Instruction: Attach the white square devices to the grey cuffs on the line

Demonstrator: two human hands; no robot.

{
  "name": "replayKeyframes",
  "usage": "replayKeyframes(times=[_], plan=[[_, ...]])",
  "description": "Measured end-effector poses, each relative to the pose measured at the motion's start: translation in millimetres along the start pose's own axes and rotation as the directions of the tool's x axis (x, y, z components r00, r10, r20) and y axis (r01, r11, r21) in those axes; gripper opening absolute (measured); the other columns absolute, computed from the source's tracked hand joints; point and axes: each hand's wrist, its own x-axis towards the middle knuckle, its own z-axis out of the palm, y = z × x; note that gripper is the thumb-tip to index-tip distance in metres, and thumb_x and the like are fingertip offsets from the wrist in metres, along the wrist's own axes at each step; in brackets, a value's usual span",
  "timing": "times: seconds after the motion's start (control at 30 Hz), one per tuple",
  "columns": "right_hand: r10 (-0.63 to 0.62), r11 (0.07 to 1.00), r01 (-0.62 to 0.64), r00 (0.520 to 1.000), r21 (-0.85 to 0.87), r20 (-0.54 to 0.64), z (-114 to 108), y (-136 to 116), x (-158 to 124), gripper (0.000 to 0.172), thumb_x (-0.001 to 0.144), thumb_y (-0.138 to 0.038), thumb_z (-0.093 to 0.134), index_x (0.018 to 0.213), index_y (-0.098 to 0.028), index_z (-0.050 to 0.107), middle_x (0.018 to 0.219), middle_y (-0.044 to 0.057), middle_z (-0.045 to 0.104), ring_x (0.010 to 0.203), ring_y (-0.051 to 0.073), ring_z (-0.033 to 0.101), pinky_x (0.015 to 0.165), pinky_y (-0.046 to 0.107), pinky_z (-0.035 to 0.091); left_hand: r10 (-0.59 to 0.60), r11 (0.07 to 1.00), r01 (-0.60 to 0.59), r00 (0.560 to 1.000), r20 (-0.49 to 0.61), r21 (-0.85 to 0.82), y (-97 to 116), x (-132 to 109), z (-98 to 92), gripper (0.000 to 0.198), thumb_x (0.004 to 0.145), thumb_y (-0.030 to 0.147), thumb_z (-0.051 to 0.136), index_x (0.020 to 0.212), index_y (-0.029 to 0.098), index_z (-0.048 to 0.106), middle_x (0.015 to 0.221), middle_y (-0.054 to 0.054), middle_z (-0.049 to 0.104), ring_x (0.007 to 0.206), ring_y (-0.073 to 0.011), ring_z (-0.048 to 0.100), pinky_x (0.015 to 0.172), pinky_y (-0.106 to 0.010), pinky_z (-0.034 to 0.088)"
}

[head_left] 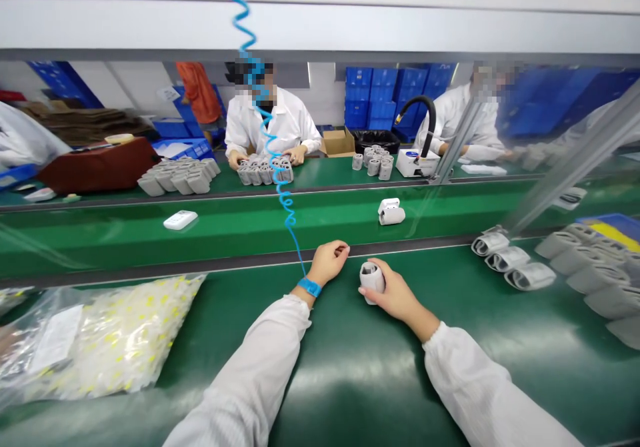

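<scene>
Clasping one roll (371,279) in its fingers (385,270), seemingly mid-work, the right hand (399,295) has three rolls (507,259) rightward of them, completion unverified; left hand (327,264) curled, hold unclear.

My green workbench (345,380) fills the lower frame. A clear plastic bag (95,344) of white and yellow pieces (137,330) lies at lower left; toward the right edge sit three rolled grey cuffs (507,259), beside a bigger cluster of cuffs (597,279). Across mid-frame, the green belt (240,226) carries a white device (181,220) left of centre and a cuffed white monitor (391,214) right of it.
</scene>
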Motion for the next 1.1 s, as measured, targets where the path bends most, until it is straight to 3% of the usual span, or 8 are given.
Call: replayKeyframes(times=[0.13,0.27,0.43,0.6,0.87,1.1], plan=[[0.005,1.000,-0.005,1.000,0.018,-0.006,-0.9,-2.3,-0.3,0.065,0.077,-0.043,0.073,0.133,-0.022,0.048,0.125,0.010,0.064,0.111,0.027,0.063,0.099,0.042,0.047,0.048,0.999,-0.047,0.998,-0.046,0.013,0.8,-0.7,-1.6,0.020,0.080,0.008,0.055,0.090,0.018,0.069,0.097,-0.007,0.073,0.075,-0.0158,0.067,0.068,-0.027,0.053],[0.010,0.999,-0.010,1.000,0.050,-0.018,-1.3,-2.4,-0.6,0.065,0.076,-0.043,0.074,0.133,-0.022,0.049,0.125,0.010,0.064,0.110,0.027,0.063,0.099,0.042,0.046,0.117,0.993,-0.116,0.991,-0.066,0.013,4.7,-3.2,-5.2,0.027,0.070,-0.003,0.045,0.066,0.019,0.061,0.101,-0.006,0.072,0.096,-0.0197,0.066,0.082,-0.033,0.053],[0.034,0.997,-0.033,0.999,0.066,-0.024,-1.3,-2.2,-0.3,0.064,0.076,-0.042,0.075,0.132,-0.023,0.050,0.124,0.009,0.065,0.109,0.027,0.064,0.097,0.042,0.047,0.158,0.987,-0.159,0.987,-0.031,-0.007,6.3,-4.5,-6.3,0.028,0.064,-0.004,0.041,0.056,0.020,0.054,0.078,-0.003,0.072,0.078,-0.0179,0.066,0.075,-0.031,0.052],[0.027,0.997,-0.026,0.999,0.073,-0.025,-1.4,-2.8,-0.4,0.064,0.076,-0.041,0.075,0.132,-0.022,0.050,0.125,0.009,0.064,0.110,0.026,0.063,0.098,0.041,0.047,0.174,0.984,-0.172,0.984,0.033,-0.044,2.5,-4.0,-3.6,0.029,0.059,-0.002,0.040,0.053,0.019,0.058,0.060,-0.002,0.067,0.061,-0.0160,0.064,0.064,-0.027,0.050],[0.009,0.998,-0.008,1.000,0.058,-0.028,-1.3,-2.9,-0.9,0.065,0.075,-0.042,0.075,0.131,-0.020,0.050,0.124,0.010,0.065,0.109,0.026,0.064,0.098,0.041,0.047,0.226,0.968,-0.217,0.972,0.062,-0.129,-0.4,-3.9,0.6,0.028,0.054,-0.001,0.036,0.048,0.019,0.055,0.057,-0.001,0.066,0.062,-0.0158,0.067,0.062,-0.026,0.053],[-0.018,0.999,0.020,0.999,0.038,-0.036,0.7,-0.2,-1.9,0.063,0.077,-0.043,0.075,0.131,-0.022,0.050,0.124,0.009,0.065,0.109,0.026,0.064,0.098,0.041,0.048,0.281,0.951,-0.275,0.959,0.025,-0.141,2.5,-4.1,-0.5,0.029,0.059,-0.001,0.037,0.052,0.019,0.058,0.062,-0.002,0.069,0.068,-0.0162,0.069,0.067,-0.028,0.055]])
